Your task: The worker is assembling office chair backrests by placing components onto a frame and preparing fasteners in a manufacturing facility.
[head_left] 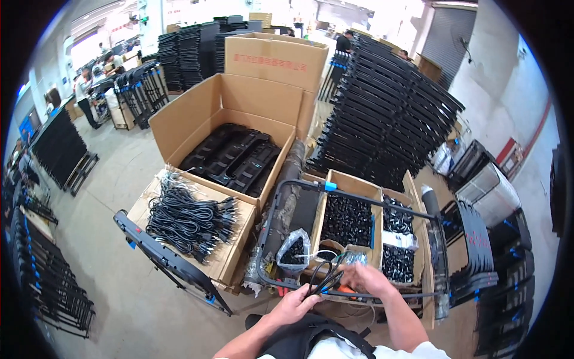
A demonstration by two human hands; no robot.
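A bundled black cable (326, 278) is in front of me, over the near rail of a black tubular frame (270, 236). My left hand (294, 304) is closed around the lower part of the cable. Beside the upper loops, my right hand (365, 279) has its fingers bent in on the cable; they look slightly blurred. Under the hands, an orange-handled tool (345, 289) is partly covered. A clear plastic bag (293, 254) of small black parts lies just left of the cable. Beyond my right hand is a small bag of shiny metal pieces (357, 257).
Wooden bins (353, 178) hold many small black parts. To the left, a heap of black cables (191, 218) lies on a cardboard box (230, 263), with a black folding frame (170, 257) leaning nearby. An open carton (185, 116) holds black panels. Stacked black frames (388, 113) rise behind.
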